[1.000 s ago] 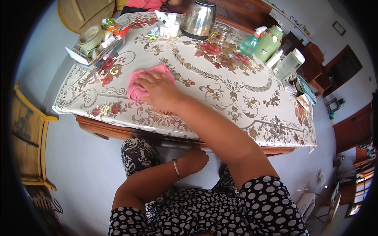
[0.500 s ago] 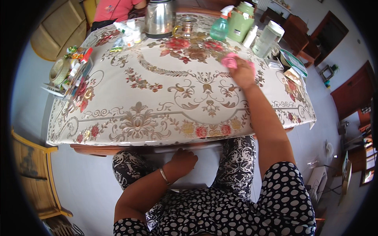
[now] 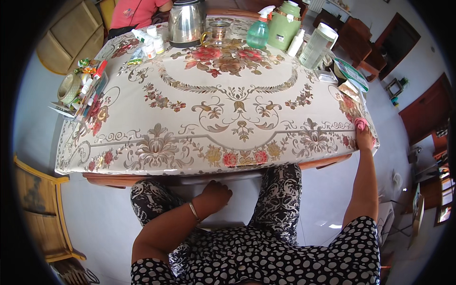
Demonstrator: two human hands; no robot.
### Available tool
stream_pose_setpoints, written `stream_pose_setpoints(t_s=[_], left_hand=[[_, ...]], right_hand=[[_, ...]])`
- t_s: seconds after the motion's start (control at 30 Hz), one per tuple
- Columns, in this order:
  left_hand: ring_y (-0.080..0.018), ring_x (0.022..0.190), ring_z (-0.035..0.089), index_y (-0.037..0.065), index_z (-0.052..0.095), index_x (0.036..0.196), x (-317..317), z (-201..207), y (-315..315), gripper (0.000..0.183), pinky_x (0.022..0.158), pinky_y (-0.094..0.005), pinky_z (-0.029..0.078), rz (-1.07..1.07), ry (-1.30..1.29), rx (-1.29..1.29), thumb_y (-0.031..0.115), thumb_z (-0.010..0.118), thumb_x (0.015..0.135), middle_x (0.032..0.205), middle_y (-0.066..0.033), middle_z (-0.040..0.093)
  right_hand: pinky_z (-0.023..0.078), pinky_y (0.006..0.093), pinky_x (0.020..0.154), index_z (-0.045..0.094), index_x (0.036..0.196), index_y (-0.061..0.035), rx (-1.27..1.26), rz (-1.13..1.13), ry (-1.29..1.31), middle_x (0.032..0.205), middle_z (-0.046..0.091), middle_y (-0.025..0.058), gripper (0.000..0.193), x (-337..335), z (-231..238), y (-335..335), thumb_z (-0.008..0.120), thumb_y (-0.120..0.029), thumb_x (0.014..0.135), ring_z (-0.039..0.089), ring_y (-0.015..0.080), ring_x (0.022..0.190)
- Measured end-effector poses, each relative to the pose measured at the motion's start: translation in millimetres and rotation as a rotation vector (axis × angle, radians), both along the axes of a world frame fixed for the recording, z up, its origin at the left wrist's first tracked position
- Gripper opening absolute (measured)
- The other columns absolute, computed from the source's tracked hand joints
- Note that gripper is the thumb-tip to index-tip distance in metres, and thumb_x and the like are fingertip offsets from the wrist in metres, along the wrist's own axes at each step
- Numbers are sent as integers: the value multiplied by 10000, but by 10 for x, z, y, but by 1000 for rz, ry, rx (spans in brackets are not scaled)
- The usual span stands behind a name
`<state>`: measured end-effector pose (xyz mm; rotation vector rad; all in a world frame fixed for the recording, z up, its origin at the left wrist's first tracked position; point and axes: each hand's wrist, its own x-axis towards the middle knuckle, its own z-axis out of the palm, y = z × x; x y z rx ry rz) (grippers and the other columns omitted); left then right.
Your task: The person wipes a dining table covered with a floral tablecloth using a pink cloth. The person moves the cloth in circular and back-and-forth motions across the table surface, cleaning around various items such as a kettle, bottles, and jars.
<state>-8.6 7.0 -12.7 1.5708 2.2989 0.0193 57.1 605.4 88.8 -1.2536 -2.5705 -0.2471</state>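
My right hand [image 3: 365, 138] is closed on a pink cloth [image 3: 361, 124] at the right edge of the table, near its front corner. The cloth is bunched up and lies against the flowered tablecloth [image 3: 190, 114]. Below the table's front edge, my left hand [image 3: 216, 195] rests over my lap with its fingers curled in; nothing shows in it. A bracelet [image 3: 194, 212] sits round my left wrist.
Along the far side stand a steel kettle [image 3: 187, 23], a glass cup [image 3: 217, 33], a green spray bottle [image 3: 258, 33], a green thermos [image 3: 284, 28] and a clear jug [image 3: 317, 47]. Small bottles [image 3: 153, 45] and a crowded holder [image 3: 83, 90] are at left. Behind, a person [image 3: 135, 14] wears pink.
My right hand has carried the pink cloth from the far right part of the tablecloth toward me and rightward to the table's edge. My left hand has stayed nearly still.
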Motion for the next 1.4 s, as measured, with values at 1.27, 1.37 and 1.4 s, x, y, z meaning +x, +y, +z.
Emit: stream_pose_setpoints(t_s=[1.27, 1.37, 1.4], left_hand=[[-308, 983, 597, 38, 649, 985, -74, -467, -11, 231, 898, -439, 424, 359, -355, 590, 121, 544, 797, 996, -179, 635], [-277, 904, 626, 63, 644, 955, -77, -108, -55, 229, 840, -434, 460, 140, -87, 131, 212, 636, 782, 972, -126, 643], [-268, 890, 629, 70, 635, 962, -65, 81, -81, 258, 823, -431, 471, 62, -6, 16, 247, 673, 779, 988, -110, 637]], right_hand=[[269, 397, 1080, 481, 1286, -130, -157, 1697, 178, 1365, 457, 77, 482, -2344, 86, -6208, 548, -312, 845, 398, 238, 1283], [272, 385, 1079, 467, 1301, -107, -162, 1533, 112, 1374, 447, 84, 489, -2626, 53, -5678, 540, -308, 861, 400, 250, 1280], [271, 384, 1080, 458, 1311, -91, -202, 1476, 61, 1383, 439, 91, 498, -2647, 136, -5459, 533, -306, 868, 401, 258, 1278]])
